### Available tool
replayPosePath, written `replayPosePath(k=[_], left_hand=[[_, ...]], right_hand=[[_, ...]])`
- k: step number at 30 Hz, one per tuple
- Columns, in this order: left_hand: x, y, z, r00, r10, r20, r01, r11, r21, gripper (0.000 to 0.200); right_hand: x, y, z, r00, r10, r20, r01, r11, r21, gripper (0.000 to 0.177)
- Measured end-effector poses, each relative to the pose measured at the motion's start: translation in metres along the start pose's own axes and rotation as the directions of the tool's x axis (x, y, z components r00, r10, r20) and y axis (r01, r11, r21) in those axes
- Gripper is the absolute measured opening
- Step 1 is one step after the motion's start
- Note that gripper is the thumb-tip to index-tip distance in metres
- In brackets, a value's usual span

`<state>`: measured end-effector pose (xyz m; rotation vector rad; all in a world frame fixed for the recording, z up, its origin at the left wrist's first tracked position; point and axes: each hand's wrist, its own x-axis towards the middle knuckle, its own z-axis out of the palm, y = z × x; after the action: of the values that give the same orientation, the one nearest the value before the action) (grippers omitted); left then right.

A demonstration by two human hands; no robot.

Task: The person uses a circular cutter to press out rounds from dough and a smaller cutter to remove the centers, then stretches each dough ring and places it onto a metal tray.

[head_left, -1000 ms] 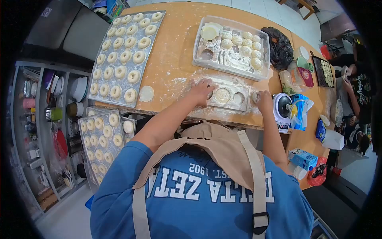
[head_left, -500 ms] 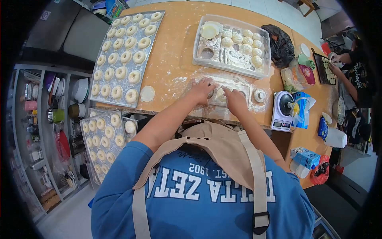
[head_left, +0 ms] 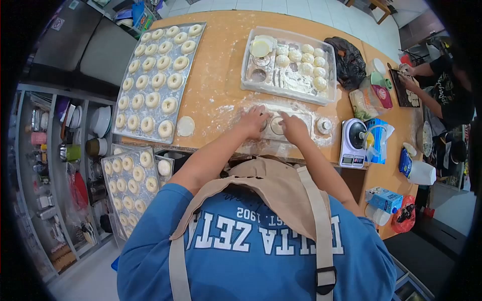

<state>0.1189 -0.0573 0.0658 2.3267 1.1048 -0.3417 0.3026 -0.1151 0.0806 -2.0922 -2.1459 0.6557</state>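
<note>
A round piece of dough (head_left: 277,125) lies on a shallow, floured tray (head_left: 300,111) near the table's front edge. My left hand (head_left: 254,122) rests at the tray's left end, fingers spread, beside a round dark hollow that it partly covers. From the right, my right hand (head_left: 293,127) reaches in with its index finger stretched onto the dough's edge; its other fingers are partly hidden. Just right of the tray sits a small round metal cutter (head_left: 324,125). A flat dough disc (head_left: 186,126) lies further left on the table.
A large tray (head_left: 176,104) of dough rings covers the left side, with another ring tray (head_left: 122,196) lower down. Behind my hands stands a plastic box (head_left: 244,80) with floured dough balls. To the right are a kitchen scale (head_left: 353,159), a black bag (head_left: 347,65) and a co-worker (head_left: 449,90).
My hands stay at the small tray, with the right index finger shifting slightly on the dough. The view has tilted a little. The co-worker's hands have moved over the dark baking tray.
</note>
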Motion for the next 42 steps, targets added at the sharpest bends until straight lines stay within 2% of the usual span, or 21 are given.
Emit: replayPosePath(k=[2,4,5,6,9,10,11,12,13,14,17,20,23,26,30,33,35,36,38,41,42], left_hand=[[-0.002,-0.001,0.001,1.0,0.003,-0.023,-0.004,0.998,-0.061,0.103],[-0.009,-0.001,-0.007,0.998,0.018,-0.056,-0.025,0.992,-0.121,0.103],[-0.013,-0.003,-0.01,0.997,0.027,-0.071,-0.037,0.988,-0.149,0.103],[-0.018,-0.007,-0.01,0.991,0.018,-0.13,-0.043,0.981,-0.19,0.103],[-0.04,-0.038,-0.004,0.954,-0.019,-0.3,-0.074,0.952,-0.296,0.102],[-0.047,-0.058,0.005,0.937,-0.033,-0.348,-0.086,0.943,-0.322,0.103],[-0.055,-0.072,0.011,0.918,-0.05,-0.393,-0.098,0.932,-0.348,0.104],[-0.068,-0.08,0.01,0.925,-0.114,-0.362,-0.011,0.946,-0.325,0.103],[-0.081,-0.084,0.007,0.926,-0.181,-0.333,0.078,0.951,-0.299,0.102],[-0.091,-0.087,0.006,0.918,-0.25,-0.306,0.167,0.948,-0.272,0.101],[-0.109,-0.095,0.009,0.906,-0.328,-0.268,0.262,0.931,-0.255,0.103],[-0.113,-0.095,0.01,0.892,-0.386,-0.236,0.343,0.917,-0.204,0.104],[-0.107,-0.092,0.006,0.884,-0.441,-0.155,0.411,0.891,-0.192,0.106],[-0.098,-0.09,0.009,0.88,-0.458,-0.124,0.438,0.884,-0.162,0.105],[-0.089,-0.068,-0.001,0.89,-0.425,-0.162,0.427,0.904,-0.029,0.103],[-0.059,-0.043,0.009,0.917,-0.181,-0.356,0.134,0.979,-0.153,0.104],[-0.044,-0.001,-0.009,0.943,-0.067,-0.326,-0.099,0.879,-0.466,0.095],[-0.029,0.012,-0.005,0.949,-0.074,-0.307,-0.148,0.755,-0.639,0.089],[0.001,0.03,0.008,0.962,-0.075,-0.261,-0.211,0.401,-0.891,0.076],[0.012,0.053,-0.015,0.98,0.004,-0.201,-0.201,0.02,-0.979,0.061],[0.013,0.06,-0.02,0.98,-0.046,-0.195,-0.196,-0.02,-0.98,0.056]], right_hand=[[0.001,0.018,-0.015,0.976,-0.001,-0.218,0.054,0.97,0.238,0.033],[-0.009,0.032,-0.057,0.92,0.074,-0.385,0.069,0.936,0.345,0.032],[-0.017,0.029,-0.077,0.859,0.18,-0.48,0.062,0.893,0.447,0.025],[-0.019,0.03,-0.092,0.799,0.36,-0.481,0.017,0.787,0.617,0.02],[-0.012,0.065,-0.076,0.744,0.351,-0.569,0.081,0.797,0.598,0.021],[-0.002,0.086,-0.048,0.824,0.329,-0.462,0.01,0.806,0.592,0.021],[-0.001,0.083,-0.033,0.91,0.246,-0.335,-0.055,0.87,0.49,0.02],[-0.003,0.07,-0.021,0.967,0.176,-0.183,-0.097,0.923,0.372,0.02],[-0.006,0.048,-0.014,0.978,0.09,-0.188,-0.019,0.938,0.346,0.019],[-0.001,0.041,0.003,0.985,0.084,-0.15,-0.034,0.951,0.308,0.019],[0.013,0.028,0.034,0.986,-0.031,-0.165,0.053,0.99,0.13,0.021],[0.02,0.016,0.031,1.0,0.013,-0.017,-0.012,0.999,0.051,0.023],[0.026,0.017,0.032,0.999,-0.006,0.05,0.007,1.0,-0.01,0.025],[0.026,0.025,0.036,0.997,-0.037,0.071,0.03,0.995,0.097,0.026],[0.013,0.028,0.033,0.998,0.024,0.056,-0.036,0.975,0.22,0.024],[0.004,0.02,0.004,0.996,0.084,0.042,-0.093,0.938,0.334,0.023],[0.002,0.019,-0.012,0.998,0.054,-0.041,-0.03,0.898,0.438,0.028],[0.0,0.015,-0.026,0.997,0.044,-0.069,-0.004,0.87,0.493,0.03],[0.0,0.018,-0.033,0.99,0.048,-0.129,0.043,0.782,0.622,0.04],[-0.002,0.021,-0.036,0.97,0.123,-0.21,0.096,0.6,0.794,0.039],[-0.004,0.02,-0.042,0.965,0.141,-0.221,0.095,0.6,0.794,0.039]])
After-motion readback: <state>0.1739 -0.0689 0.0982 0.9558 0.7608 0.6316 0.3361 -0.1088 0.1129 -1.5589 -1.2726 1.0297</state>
